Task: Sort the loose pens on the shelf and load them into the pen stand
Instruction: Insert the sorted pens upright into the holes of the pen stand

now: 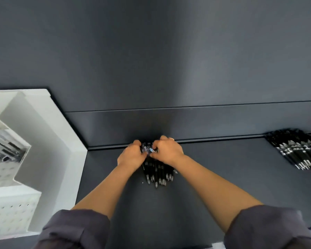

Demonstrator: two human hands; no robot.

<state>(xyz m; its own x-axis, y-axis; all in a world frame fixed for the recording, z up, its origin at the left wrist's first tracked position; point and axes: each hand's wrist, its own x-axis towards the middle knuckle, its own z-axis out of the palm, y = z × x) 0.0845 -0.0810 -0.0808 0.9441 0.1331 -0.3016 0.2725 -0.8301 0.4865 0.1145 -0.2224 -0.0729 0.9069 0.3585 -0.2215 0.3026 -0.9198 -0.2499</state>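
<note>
In the middle of the frame we see a bundle of black pens (156, 171) lying on the dark shelf (223, 177), against its back edge. Our left hand (131, 155) and right hand (167, 150) both curl their fingers round the bundle's far ends, gripping it. Another pile of pens (298, 151) lies at the right edge, and the white pen stand (43, 123) fills the left.
</note>
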